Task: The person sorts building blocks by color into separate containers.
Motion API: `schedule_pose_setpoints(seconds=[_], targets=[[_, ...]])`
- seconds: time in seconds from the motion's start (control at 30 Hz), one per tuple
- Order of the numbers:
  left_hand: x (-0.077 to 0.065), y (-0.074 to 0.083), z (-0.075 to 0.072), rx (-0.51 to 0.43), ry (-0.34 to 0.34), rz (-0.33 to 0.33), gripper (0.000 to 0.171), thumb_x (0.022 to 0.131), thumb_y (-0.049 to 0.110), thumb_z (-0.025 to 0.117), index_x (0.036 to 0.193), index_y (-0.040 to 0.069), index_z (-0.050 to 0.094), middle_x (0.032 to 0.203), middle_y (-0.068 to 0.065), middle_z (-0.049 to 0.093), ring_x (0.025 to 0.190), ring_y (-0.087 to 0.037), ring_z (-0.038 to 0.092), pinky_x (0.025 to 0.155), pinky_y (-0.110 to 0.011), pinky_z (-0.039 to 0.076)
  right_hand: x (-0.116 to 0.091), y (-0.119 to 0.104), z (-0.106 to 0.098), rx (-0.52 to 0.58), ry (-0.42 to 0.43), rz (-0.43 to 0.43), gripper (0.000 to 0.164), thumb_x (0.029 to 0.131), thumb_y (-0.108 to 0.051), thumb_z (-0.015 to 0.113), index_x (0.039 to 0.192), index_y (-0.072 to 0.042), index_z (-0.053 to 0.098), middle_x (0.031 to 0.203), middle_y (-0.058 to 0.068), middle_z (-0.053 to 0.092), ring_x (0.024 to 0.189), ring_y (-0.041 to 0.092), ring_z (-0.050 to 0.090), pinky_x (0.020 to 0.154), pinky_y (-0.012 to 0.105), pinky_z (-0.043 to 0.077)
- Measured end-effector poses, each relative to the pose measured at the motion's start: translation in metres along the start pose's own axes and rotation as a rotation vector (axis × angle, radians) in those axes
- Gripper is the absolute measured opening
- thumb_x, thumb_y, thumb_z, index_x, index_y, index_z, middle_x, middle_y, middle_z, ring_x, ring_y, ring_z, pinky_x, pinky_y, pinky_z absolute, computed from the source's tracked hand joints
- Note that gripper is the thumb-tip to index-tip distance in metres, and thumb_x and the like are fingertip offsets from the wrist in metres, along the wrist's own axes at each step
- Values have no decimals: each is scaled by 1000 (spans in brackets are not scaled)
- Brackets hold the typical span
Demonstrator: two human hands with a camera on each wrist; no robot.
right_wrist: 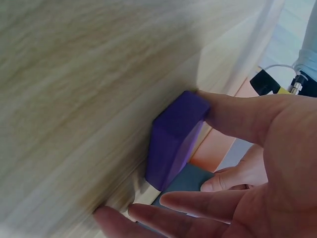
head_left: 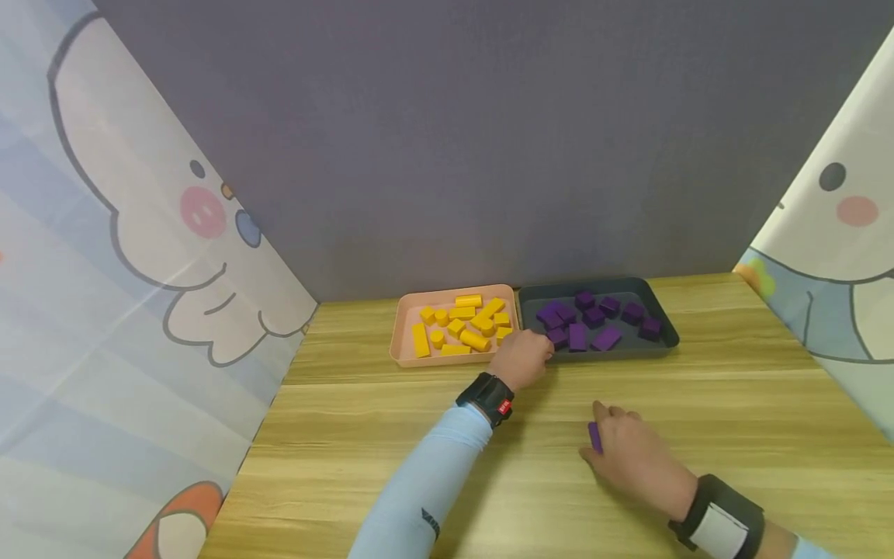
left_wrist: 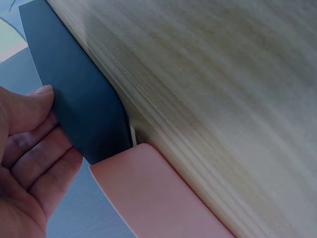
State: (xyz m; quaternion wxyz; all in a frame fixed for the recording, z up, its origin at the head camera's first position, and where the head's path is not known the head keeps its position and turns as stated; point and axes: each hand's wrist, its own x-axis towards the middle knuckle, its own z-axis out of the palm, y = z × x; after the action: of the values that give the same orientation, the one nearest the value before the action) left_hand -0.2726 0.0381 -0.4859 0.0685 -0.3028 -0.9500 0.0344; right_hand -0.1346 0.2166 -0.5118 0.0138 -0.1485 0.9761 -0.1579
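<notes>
My left hand point(head_left: 522, 359) is at the near left corner of the dark tray point(head_left: 621, 354). In the left wrist view the thumb point(left_wrist: 34, 106) lies right at the tray's rim, with the other fingers bent beside it. I cannot tell whether this hand holds anything. Several purple blocks point(head_left: 606, 338) lie in the dark tray, some close to the fingers. Nearer the front, low over the table, my right hand point(head_left: 639, 458) pinches a purple block point(right_wrist: 173, 139) between thumb and index finger. Its other fingers stretch out toward the tabletop.
A pink tray point(head_left: 400, 341) with several yellow blocks point(head_left: 475, 340) stands left of the dark tray, side by side. Behind both rises a grey panel point(head_left: 489, 155). Cartoon-printed sheets point(head_left: 140, 233) flank the wooden table point(head_left: 335, 435). My left forearm point(head_left: 426, 481) crosses the table's front.
</notes>
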Motion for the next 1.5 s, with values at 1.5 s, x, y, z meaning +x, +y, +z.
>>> schedule_pose_setpoints(seconds=[1.5], targets=[[-1, -3, 11, -25, 74, -22, 18, 96, 17, 71, 80, 25, 72, 65, 12, 51, 59, -4, 40, 55, -18, 33, 55, 37, -91, 84, 335, -136, 32, 78, 1, 76, 110, 6, 74, 107, 30, 74, 101, 50, 70, 88, 62, 56]])
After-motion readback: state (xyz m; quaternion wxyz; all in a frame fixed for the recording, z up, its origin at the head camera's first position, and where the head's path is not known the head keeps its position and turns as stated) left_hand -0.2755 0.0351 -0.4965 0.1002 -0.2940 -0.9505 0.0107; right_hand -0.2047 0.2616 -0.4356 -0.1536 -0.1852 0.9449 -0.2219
